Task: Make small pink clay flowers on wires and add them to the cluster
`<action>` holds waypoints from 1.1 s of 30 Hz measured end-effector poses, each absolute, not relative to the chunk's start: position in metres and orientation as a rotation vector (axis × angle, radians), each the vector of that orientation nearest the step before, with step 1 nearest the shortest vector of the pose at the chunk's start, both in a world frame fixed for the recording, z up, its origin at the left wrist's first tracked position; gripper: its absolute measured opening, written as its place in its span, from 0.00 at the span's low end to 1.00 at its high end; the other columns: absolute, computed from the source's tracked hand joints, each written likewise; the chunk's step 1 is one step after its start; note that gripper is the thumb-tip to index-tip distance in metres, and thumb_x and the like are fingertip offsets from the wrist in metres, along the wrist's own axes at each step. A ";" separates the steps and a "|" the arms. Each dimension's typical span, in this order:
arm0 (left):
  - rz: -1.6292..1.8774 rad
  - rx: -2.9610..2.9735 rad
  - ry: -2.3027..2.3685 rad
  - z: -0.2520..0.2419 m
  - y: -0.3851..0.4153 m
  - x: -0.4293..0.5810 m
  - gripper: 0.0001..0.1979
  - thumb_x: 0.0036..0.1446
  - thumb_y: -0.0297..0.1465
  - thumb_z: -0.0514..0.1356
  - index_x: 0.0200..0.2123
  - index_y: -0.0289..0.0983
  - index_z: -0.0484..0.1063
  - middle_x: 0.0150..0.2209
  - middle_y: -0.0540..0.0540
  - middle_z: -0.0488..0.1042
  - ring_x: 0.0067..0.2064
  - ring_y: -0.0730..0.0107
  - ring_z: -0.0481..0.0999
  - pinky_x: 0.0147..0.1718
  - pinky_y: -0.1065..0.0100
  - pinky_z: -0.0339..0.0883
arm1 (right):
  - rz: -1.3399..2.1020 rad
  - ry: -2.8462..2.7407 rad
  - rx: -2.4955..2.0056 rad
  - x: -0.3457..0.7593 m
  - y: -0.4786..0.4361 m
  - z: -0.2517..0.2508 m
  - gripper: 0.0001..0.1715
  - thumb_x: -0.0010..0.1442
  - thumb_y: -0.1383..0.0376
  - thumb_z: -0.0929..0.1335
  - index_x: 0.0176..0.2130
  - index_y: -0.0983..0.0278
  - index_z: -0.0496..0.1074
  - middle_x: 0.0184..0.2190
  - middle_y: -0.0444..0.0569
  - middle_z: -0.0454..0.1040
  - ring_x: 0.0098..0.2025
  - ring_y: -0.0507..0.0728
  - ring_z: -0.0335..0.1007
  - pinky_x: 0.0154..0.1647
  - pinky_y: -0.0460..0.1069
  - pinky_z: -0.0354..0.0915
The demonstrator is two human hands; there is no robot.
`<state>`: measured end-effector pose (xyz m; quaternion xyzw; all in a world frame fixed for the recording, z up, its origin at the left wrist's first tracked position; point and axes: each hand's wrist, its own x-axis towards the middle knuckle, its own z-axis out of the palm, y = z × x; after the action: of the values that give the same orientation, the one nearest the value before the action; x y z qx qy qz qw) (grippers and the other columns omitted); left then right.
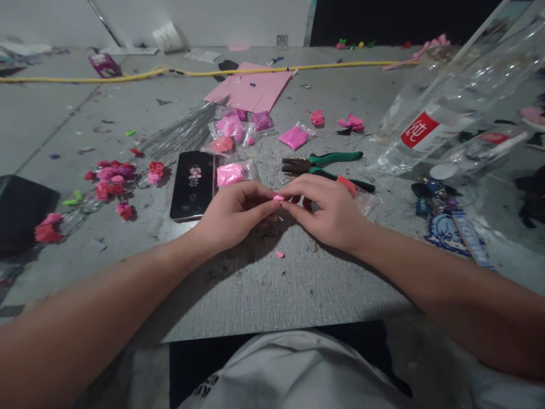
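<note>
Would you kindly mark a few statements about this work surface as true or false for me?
1. The left hand and right hand pinch a pink piece between their fingertips. True.
2. The phone lies to the right of the hands. False: it lies left of them.
3. The pliers have yellow handles. False: they are green.
4. The clear bottle stands upright. False: it lies on its side.
5. A yellow cable runs across the far side of the table. True.
</note>
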<state>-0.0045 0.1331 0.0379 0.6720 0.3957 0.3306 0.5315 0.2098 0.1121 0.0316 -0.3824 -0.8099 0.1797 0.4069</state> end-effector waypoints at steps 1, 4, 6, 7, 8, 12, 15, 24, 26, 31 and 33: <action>0.785 1.566 0.942 0.038 0.133 -0.004 0.12 0.61 0.37 0.70 0.39 0.34 0.79 0.30 0.47 0.80 0.28 0.73 0.77 0.29 0.72 0.72 | 0.449 -2.031 -0.972 0.210 0.112 0.032 0.07 0.70 0.64 0.70 0.45 0.61 0.79 0.42 0.51 0.82 0.41 0.57 0.76 0.40 0.53 0.70; 0.741 1.500 0.937 0.039 0.134 -0.004 0.11 0.59 0.36 0.72 0.37 0.33 0.80 0.28 0.47 0.80 0.28 0.74 0.77 0.28 0.73 0.71 | 0.439 -2.038 -0.976 0.210 0.113 0.032 0.06 0.69 0.64 0.70 0.41 0.62 0.79 0.37 0.49 0.82 0.38 0.56 0.75 0.37 0.52 0.69; 0.710 1.476 0.929 0.039 0.134 -0.004 0.11 0.59 0.36 0.72 0.36 0.33 0.80 0.28 0.47 0.80 0.27 0.75 0.76 0.28 0.73 0.71 | 0.458 -2.068 -0.974 0.210 0.113 0.032 0.06 0.69 0.66 0.69 0.40 0.62 0.78 0.35 0.48 0.80 0.36 0.56 0.74 0.36 0.51 0.68; 0.701 1.467 0.920 0.039 0.134 -0.004 0.11 0.59 0.35 0.72 0.35 0.33 0.81 0.28 0.47 0.80 0.27 0.74 0.76 0.28 0.73 0.72 | 0.469 -2.079 -0.974 0.211 0.113 0.033 0.06 0.68 0.66 0.69 0.40 0.62 0.78 0.34 0.48 0.79 0.36 0.56 0.73 0.36 0.51 0.67; 0.699 1.460 0.910 0.039 0.135 -0.004 0.10 0.59 0.35 0.72 0.36 0.33 0.81 0.28 0.47 0.80 0.27 0.74 0.77 0.29 0.73 0.72 | 0.476 -2.085 -0.975 0.211 0.113 0.033 0.06 0.68 0.67 0.69 0.39 0.62 0.77 0.34 0.48 0.78 0.36 0.55 0.73 0.35 0.51 0.67; 0.736 1.440 0.862 0.038 0.135 -0.004 0.10 0.58 0.34 0.72 0.39 0.33 0.82 0.29 0.47 0.80 0.27 0.75 0.76 0.28 0.73 0.72 | 0.481 -2.123 -0.965 0.211 0.112 0.034 0.05 0.66 0.68 0.68 0.36 0.61 0.73 0.32 0.46 0.75 0.34 0.55 0.70 0.35 0.51 0.64; 0.728 1.469 0.835 0.039 0.134 -0.003 0.08 0.58 0.33 0.72 0.37 0.33 0.82 0.28 0.48 0.80 0.28 0.75 0.76 0.28 0.74 0.72 | 0.521 -2.153 -0.941 0.211 0.110 0.035 0.05 0.63 0.69 0.68 0.33 0.61 0.69 0.29 0.44 0.71 0.32 0.53 0.65 0.33 0.50 0.60; 0.764 1.643 0.895 0.043 0.134 -0.005 0.13 0.64 0.38 0.68 0.44 0.34 0.81 0.31 0.47 0.80 0.30 0.71 0.77 0.31 0.70 0.72 | 0.584 -1.927 -1.145 0.215 0.115 0.037 0.19 0.74 0.58 0.62 0.31 0.60 0.66 0.23 0.41 0.66 0.27 0.52 0.62 0.31 0.51 0.59; 0.751 1.896 0.906 0.040 0.138 -0.007 0.12 0.65 0.38 0.66 0.40 0.34 0.81 0.31 0.47 0.80 0.30 0.71 0.76 0.30 0.70 0.69 | 0.568 -1.925 -1.149 0.215 0.116 0.035 0.13 0.72 0.59 0.66 0.35 0.61 0.71 0.28 0.44 0.74 0.31 0.54 0.68 0.32 0.50 0.62; 0.708 2.503 0.775 0.031 0.145 -0.013 0.12 0.66 0.40 0.66 0.36 0.36 0.79 0.31 0.47 0.80 0.31 0.70 0.75 0.33 0.68 0.64 | 0.669 -1.840 -1.169 0.212 0.116 0.032 0.11 0.65 0.57 0.74 0.36 0.62 0.77 0.33 0.48 0.81 0.36 0.56 0.74 0.32 0.49 0.68; 0.659 2.612 0.735 0.027 0.145 -0.014 0.13 0.66 0.40 0.66 0.37 0.36 0.78 0.31 0.47 0.79 0.31 0.69 0.75 0.32 0.68 0.64 | 0.673 -1.853 -1.154 0.212 0.114 0.033 0.15 0.64 0.54 0.75 0.33 0.62 0.77 0.31 0.46 0.80 0.33 0.55 0.73 0.32 0.50 0.67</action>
<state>-0.0142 0.1454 0.0272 0.9213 0.2591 0.2323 0.1736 0.2121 0.1143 0.0332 -0.4594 -0.7378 0.2681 0.4156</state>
